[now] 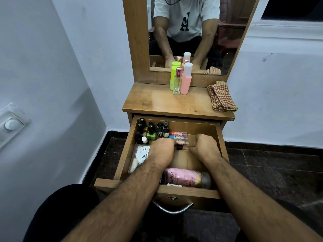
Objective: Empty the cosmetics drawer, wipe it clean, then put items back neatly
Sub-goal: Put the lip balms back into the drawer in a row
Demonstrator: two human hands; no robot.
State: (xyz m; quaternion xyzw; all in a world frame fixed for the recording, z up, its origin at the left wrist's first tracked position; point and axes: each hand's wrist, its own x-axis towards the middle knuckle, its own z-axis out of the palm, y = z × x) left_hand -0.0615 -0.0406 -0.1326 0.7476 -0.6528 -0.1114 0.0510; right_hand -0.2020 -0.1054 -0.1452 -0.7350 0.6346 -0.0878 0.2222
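Note:
The wooden drawer stands pulled open under the dresser top. Both my hands are inside it. My left hand curls its fingers onto a small lip-balm tube in a row of similar tubes. My right hand is a curled fist just right of the tubes; what it holds, if anything, is hidden. Several nail polish bottles stand at the drawer's back left. A white round pad tub lies at the left, and a pink lotion bottle lies along the front.
On the dresser top stand a green bottle, a clear perfume bottle and a pink bottle. A checked cloth lies folded at its right edge. The mirror rises behind. A wall is close on the left.

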